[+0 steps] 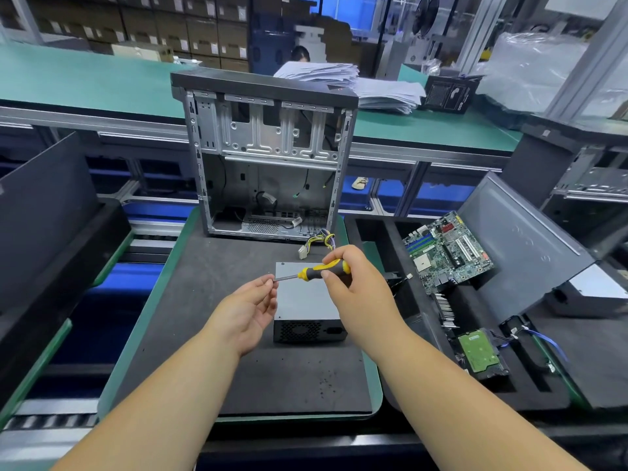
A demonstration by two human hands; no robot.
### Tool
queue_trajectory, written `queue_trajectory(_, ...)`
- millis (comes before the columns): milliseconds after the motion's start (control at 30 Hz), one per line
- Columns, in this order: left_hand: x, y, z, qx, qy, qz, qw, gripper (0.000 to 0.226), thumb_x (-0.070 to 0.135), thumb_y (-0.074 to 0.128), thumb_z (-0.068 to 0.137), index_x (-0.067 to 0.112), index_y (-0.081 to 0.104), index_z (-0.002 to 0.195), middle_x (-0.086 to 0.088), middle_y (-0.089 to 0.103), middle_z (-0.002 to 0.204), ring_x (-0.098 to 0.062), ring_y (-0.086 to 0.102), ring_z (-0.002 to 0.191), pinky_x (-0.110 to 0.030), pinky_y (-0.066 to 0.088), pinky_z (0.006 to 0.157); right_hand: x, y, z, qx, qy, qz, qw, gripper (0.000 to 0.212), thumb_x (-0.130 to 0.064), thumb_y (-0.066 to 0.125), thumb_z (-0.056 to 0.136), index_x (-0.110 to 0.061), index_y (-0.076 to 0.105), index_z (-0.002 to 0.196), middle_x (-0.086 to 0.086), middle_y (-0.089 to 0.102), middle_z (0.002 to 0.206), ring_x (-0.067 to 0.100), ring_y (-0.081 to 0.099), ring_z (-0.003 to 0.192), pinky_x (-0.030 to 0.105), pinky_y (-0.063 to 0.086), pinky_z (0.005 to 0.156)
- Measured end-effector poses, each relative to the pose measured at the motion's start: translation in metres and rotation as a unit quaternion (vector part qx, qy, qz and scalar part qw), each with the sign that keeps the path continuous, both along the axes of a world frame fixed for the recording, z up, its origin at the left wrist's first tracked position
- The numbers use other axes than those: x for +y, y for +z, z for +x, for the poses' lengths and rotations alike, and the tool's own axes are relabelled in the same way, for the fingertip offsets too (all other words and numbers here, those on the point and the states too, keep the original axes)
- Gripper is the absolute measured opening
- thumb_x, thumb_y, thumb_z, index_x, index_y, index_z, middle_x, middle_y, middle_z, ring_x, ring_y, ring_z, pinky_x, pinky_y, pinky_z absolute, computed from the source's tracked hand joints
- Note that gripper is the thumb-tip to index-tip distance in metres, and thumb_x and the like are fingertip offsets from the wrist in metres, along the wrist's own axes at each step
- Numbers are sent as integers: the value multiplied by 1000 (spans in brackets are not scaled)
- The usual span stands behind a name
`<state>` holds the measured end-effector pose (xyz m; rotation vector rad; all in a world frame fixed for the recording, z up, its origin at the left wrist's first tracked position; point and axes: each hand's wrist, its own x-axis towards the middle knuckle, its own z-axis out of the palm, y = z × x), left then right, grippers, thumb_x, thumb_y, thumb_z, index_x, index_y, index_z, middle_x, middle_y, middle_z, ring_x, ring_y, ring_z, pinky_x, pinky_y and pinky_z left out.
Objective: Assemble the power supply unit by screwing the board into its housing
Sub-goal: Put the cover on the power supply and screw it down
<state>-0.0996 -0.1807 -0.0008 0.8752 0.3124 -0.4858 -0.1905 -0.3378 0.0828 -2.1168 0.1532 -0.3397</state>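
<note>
Right hand (pixel 353 283) grips yellow-and-black screwdriver (pixel 317 270); left hand (pixel 253 305) pinches its tip. Grey metal power supply box (pixel 306 305) lies beneath both hands on the surface; no screw visibly driven yet.

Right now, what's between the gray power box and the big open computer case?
In the head view, a bundle of yellow wires with a white plug lies on the black mat between the power box and the computer case.
</note>
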Motion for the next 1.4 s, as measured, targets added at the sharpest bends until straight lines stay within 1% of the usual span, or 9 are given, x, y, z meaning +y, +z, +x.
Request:
queue_trajectory(67, 1, 1, 0, -8, -1, 0, 1000, 14, 0, 52, 96, 6, 65, 99, -2, 68, 74, -7, 63, 63, -16, 54, 57, 3, -1, 2, -2, -5, -9, 1000, 16, -17, 55, 96, -33, 50, 92, -37, 61, 85, -5, 52, 69, 23, 37, 58)
queue_trajectory(267, 6, 6, 4, -48, -22, 7, 999, 16, 2, 49, 98, 8, 62, 107, -2, 68, 79, -7, 63, 63, -16, 54, 60, 10, -1, 6, -10, 3, -2, 1000, 18, -13, 55, 96, -31, 51, 91, -40, 59, 82, -9, 53, 71, 5, 37, 56)
queue_trajectory(367, 11, 2, 7, -50, -16, 20, 998, 16, 8, 54, 97, 8, 61, 112, -7, 70, 92, -13, 66, 78, -23, 54, 72, 9, -1, 9, -5, -10, -10, 1000, 17, -17, 55, 95, -33, 51, 91, -39, 59, 83, -4, 51, 66, 14, 36, 53)
queue_trajectory(433, 18, -5, 9, -80, -35, 121, 989, 20, 7, 54, 96, 13, 59, 114, -7, 66, 101, -16, 61, 88, -26, 50, 80, 5, 1, 12, 1, -14, -9, 1000, 18, -15, 53, 93, -32, 51, 90, -33, 64, 83, 4, 44, 56, 21, 36, 52)
queue_trajectory(533, 29, -18, 9, -204, -112, 372, 899, 33, 0, 52, 87, 25, 63, 107, 1, 65, 103, -12, 57, 88, -22, 45, 84, -1, 5, 17, 35, -5, -9, 999, 19, -10, 49, 89, -28, 50, 85, -19, 71, 83, 16, 37, 55, 32, 39, 50)
queue_trajectory(700, 32, -34, 7, -373, -242, 505, 740, 42, 2, 68, 78, 30, 64, 109, 7, 55, 107, -1, 54, 94, -4, 37, 77, 1, 3, 24, 107, 11, -56, 993, 15, -12, 48, 89, -27, 51, 87, -8, 73, 85, 13, 38, 53, 30, 38, 52)
queue_trajectory(900, 24, -39, 11, -436, -238, 544, 677, 31, 19, 76, 80, 31, 66, 107, 12, 53, 105, -4, 53, 98, -18, 41, 90, 8, -3, 34, 129, 17, -117, 985, 12, -14, 48, 90, -26, 51, 89, -6, 70, 87, 4, 45, 51, 27, 37, 53)
queue_trajectory(1133, 21, -40, 15, -444, -219, 559, 666, 10, 24, 74, 83, 30, 67, 88, 12, 53, 96, -7, 52, 93, -21, 41, 82, 12, -7, 47, 157, 26, -153, 975, 10, -18, 51, 87, -28, 51, 87, -7, 70, 86, 12, 46, 57, 30, 40, 54)
queue_trajectory(1400, 21, -47, 16, -441, -204, 547, 681, 18, 24, 74, 83, 36, 61, 80, 15, 54, 92, -4, 51, 92, -21, 43, 82, 19, 3, 61, 156, 81, -277, 945, 8, -20, 50, 88, -27, 49, 93, -8, 67, 92, 17, 58, 77, 33, 48, 62)
